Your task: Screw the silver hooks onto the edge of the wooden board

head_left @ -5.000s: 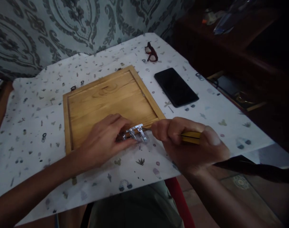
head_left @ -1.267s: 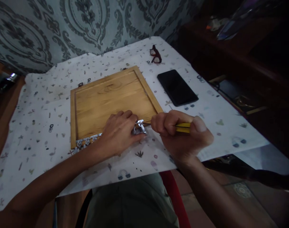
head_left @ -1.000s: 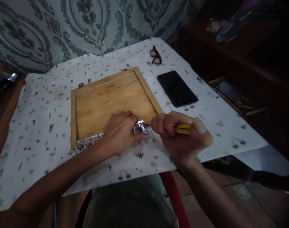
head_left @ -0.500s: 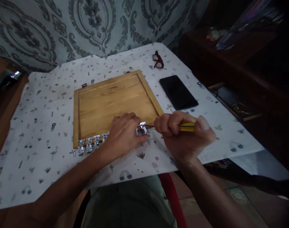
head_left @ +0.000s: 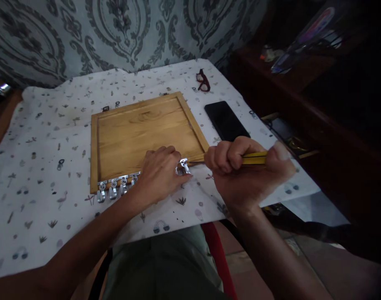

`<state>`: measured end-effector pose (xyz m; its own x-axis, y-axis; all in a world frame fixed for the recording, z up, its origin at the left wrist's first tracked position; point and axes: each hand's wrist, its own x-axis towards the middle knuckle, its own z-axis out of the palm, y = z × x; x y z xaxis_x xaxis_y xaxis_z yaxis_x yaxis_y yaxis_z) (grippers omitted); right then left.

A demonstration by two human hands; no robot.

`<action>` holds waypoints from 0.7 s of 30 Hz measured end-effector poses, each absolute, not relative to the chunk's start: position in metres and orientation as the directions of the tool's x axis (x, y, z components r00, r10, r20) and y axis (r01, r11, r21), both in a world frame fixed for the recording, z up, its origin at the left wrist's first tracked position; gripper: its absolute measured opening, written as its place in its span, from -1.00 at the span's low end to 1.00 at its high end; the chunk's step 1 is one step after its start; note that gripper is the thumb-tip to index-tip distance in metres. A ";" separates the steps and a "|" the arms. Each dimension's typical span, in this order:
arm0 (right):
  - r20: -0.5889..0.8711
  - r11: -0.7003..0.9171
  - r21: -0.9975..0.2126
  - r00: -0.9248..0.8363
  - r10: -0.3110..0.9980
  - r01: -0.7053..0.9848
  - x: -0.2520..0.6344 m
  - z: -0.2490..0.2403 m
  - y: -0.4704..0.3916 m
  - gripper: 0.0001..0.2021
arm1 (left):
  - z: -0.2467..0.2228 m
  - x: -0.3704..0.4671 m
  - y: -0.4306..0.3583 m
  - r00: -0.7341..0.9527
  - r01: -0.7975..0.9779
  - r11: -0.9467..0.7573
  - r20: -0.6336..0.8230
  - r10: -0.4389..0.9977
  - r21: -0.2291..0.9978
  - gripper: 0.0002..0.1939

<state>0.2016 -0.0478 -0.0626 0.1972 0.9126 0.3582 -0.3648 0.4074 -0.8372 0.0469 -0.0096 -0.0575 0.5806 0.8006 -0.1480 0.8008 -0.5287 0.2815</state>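
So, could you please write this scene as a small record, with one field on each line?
Left hand: holds a shiny metal hook between thumb and fingers
Right hand: grips a yellow-and-black handle; thin shaft points toward that hook, contact too small to tell
Wooden panel: flat on the patterned cloth
Other hooks: in a row along the panel's near edge
Phone: right of the panel, partly hidden by the right hand
Glasses: on the cloth, beyond the phone
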 end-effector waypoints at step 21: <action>0.349 0.373 -0.858 0.132 0.928 -0.353 0.197 -0.067 -0.038 -0.45 | -0.058 0.046 -0.009 0.579 0.803 -0.526 -0.154 0.801 0.281 -0.73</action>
